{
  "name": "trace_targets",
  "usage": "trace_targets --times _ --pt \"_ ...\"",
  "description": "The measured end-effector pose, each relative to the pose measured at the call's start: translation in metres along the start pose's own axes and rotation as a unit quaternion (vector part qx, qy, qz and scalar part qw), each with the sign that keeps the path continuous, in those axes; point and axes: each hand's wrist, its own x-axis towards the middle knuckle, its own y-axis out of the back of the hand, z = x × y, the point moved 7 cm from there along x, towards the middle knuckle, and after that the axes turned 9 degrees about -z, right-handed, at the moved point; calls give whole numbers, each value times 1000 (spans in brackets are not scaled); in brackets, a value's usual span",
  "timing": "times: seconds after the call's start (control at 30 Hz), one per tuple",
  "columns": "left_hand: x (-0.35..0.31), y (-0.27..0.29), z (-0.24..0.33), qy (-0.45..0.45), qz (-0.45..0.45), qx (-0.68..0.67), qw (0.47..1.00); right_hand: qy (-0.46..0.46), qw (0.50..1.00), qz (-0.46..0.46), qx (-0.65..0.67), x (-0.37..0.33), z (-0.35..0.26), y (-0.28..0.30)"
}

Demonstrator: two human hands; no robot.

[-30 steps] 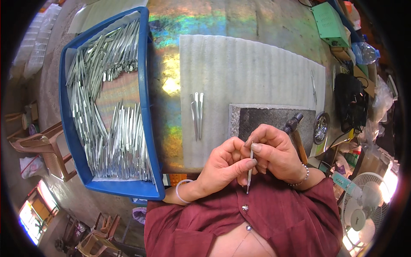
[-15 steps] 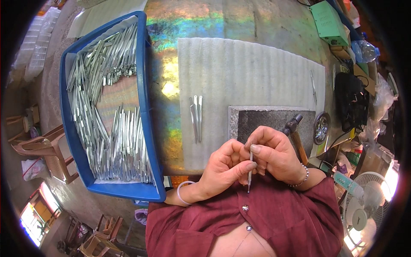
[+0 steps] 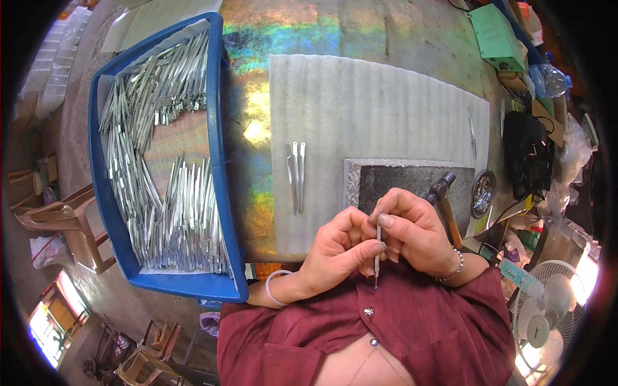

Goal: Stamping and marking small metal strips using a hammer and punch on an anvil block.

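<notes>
My left hand and my right hand meet close to my chest, both pinching one slim silver metal piece between thumb and fingers. It is held lengthwise, its narrow tip pointing down toward my shirt; the fingers cover part of it. Beyond the left hand, three similar flat metal pieces lie side by side on the white foam sheet. Just past the right hand, a hammer rests on a dark slab with a pale edge.
To the left, a blue tray holds many silver metal pieces. A round dark dish with small shiny bits sits right of the slab. Another thin metal piece lies at the foam's right edge. Farther right are a green box and a fan.
Both hands keep their pinch on the metal piece and have barely moved. The view has shifted very slightly.
</notes>
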Motion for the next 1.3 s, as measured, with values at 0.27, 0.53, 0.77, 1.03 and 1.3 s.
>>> trace_targets --times 0.27,0.53,0.77,1.03,1.3 --pt "2 -2 5 3 -9 12 1000 0 1000 12 -27 0 -2 -1" --pt "3 0 1 21 -1 -1 1000 -1 999 24 -26 1 0 1" --pt "3 2 2 20 3 13 1000 -2 999 22 -31 3 -1 1" --pt "4 3 3 26 9 10 1000 -16 999 28 -32 4 -1 1" --pt "4 3 5 17 4 8 1000 -9 999 27 -36 5 -1 1"
